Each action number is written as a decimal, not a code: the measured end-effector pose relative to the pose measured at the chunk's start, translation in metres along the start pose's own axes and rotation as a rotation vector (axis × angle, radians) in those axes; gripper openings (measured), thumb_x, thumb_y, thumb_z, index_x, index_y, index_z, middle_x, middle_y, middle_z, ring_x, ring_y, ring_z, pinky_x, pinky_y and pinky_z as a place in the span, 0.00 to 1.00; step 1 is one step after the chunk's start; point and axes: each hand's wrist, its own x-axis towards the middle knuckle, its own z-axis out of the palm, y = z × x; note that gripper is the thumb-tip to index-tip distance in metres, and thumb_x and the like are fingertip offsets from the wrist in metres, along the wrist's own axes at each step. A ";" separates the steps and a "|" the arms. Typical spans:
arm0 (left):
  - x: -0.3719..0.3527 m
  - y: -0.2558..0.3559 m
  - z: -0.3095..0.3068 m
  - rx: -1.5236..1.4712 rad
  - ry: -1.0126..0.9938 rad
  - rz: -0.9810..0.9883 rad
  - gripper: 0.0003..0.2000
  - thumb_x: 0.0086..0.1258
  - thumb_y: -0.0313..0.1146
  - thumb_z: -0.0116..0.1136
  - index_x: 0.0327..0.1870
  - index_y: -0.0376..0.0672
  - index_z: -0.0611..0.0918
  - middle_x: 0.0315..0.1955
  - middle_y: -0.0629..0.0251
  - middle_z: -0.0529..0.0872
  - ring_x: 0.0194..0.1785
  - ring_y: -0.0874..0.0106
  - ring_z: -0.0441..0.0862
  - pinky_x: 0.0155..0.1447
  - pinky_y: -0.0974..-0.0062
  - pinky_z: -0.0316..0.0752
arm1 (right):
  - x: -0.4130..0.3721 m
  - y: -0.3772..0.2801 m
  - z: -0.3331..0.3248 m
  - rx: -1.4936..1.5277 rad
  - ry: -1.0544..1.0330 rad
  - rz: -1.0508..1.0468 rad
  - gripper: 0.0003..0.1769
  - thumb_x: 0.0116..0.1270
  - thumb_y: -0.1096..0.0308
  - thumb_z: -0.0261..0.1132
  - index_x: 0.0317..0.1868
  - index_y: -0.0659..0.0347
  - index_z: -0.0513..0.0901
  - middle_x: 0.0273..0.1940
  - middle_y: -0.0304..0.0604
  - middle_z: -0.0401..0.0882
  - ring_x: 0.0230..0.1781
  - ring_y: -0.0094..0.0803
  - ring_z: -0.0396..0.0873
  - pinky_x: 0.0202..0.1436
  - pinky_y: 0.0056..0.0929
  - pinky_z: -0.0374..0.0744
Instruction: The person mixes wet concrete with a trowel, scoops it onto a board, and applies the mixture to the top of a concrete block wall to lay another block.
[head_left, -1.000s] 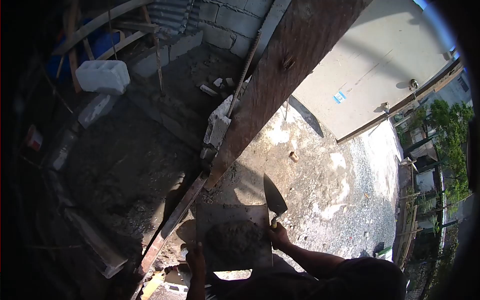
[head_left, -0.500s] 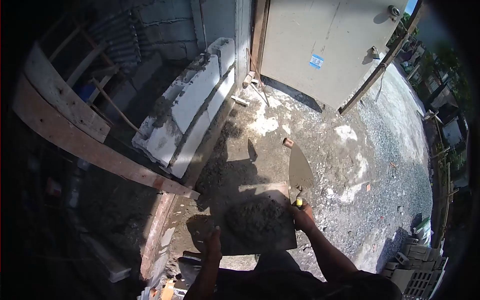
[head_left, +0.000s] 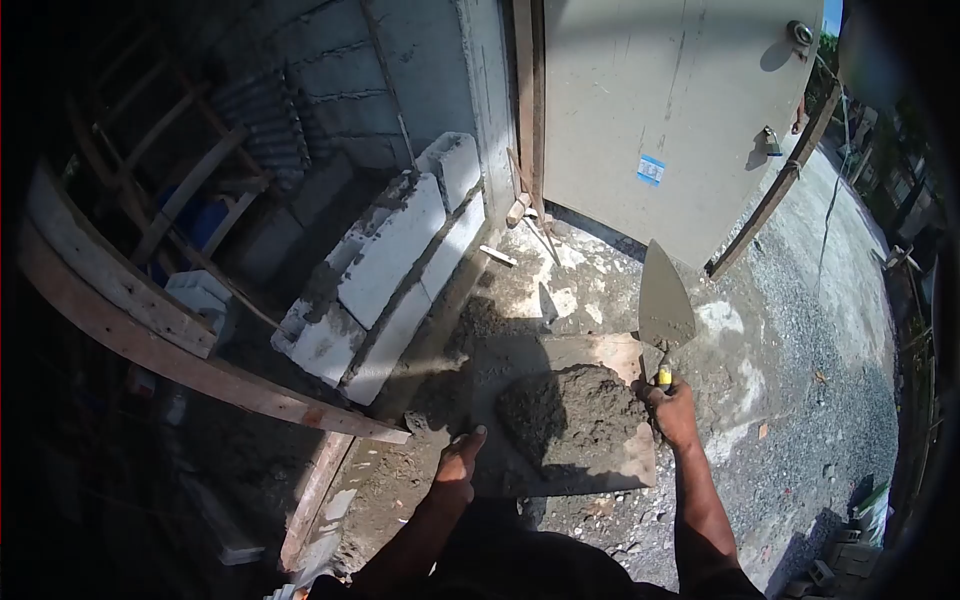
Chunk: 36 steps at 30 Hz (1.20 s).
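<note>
A flat board (head_left: 490, 375) with a heap of wet grey mortar (head_left: 585, 415) on it is held out before me, partly in sunlight. My left hand (head_left: 460, 466) grips the board's left edge, thumb on top; its other fingers are mostly hidden. My right hand (head_left: 672, 412) is closed round the handle of a pointed trowel (head_left: 666, 305), beside the board's right edge, and appears to support that edge too. The trowel's blade points away from me, toward the door, with a little mortar near its base.
A low wall of concrete blocks (head_left: 392, 255) stands ahead on the left. Wooden planks (head_left: 215, 335) cross nearer on the left. A grey door (head_left: 660, 110) with a padlock stands ahead. Gravel (head_left: 800, 350) spreads to the right, with concrete blocks (head_left: 850, 560) at lower right.
The board of mortar and both hands have moved right and slightly up in view, with more of the mortar in sunlight. The trowel tip has swung rightward. The view has shifted a little.
</note>
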 end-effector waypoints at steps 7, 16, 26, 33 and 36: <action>0.159 0.064 0.070 -0.325 -0.139 -0.151 0.25 0.71 0.48 0.62 0.58 0.35 0.79 0.52 0.60 0.84 0.57 0.66 0.82 0.64 0.66 0.72 | 0.173 -0.036 -0.021 -0.203 -0.002 -0.117 0.11 0.62 0.73 0.62 0.43 0.70 0.78 0.31 0.46 0.83 0.32 0.31 0.80 0.40 0.33 0.79; 0.243 0.213 0.119 -0.265 0.067 -0.146 0.22 0.71 0.49 0.61 0.51 0.38 0.80 0.41 0.67 0.81 0.46 0.76 0.76 0.54 0.70 0.71 | 0.389 -0.083 0.018 -0.094 -0.245 -0.082 0.07 0.61 0.81 0.61 0.41 0.67 0.77 0.33 0.40 0.83 0.34 0.24 0.79 0.40 0.26 0.78; 0.234 0.227 0.153 -0.892 0.155 0.042 0.33 0.67 0.32 0.68 0.71 0.47 0.65 0.56 0.66 0.79 0.59 0.69 0.79 0.67 0.62 0.72 | 0.515 -0.206 0.090 -0.220 -0.637 -0.363 0.11 0.64 0.68 0.62 0.42 0.67 0.78 0.29 0.47 0.81 0.30 0.29 0.79 0.38 0.33 0.77; 0.230 0.280 0.180 -1.148 0.257 0.295 0.31 0.66 0.26 0.66 0.70 0.52 0.69 0.57 0.66 0.79 0.59 0.68 0.79 0.63 0.62 0.77 | 0.576 -0.270 0.173 -0.419 -0.899 -0.429 0.13 0.63 0.70 0.63 0.46 0.69 0.80 0.32 0.47 0.83 0.34 0.30 0.80 0.41 0.34 0.78; 0.241 0.292 0.159 -1.175 0.353 0.341 0.30 0.67 0.20 0.60 0.70 0.53 0.69 0.55 0.66 0.81 0.58 0.70 0.80 0.58 0.64 0.81 | 0.577 -0.287 0.212 -0.355 -0.907 -0.478 0.12 0.64 0.71 0.63 0.45 0.70 0.80 0.31 0.46 0.82 0.32 0.28 0.78 0.40 0.32 0.77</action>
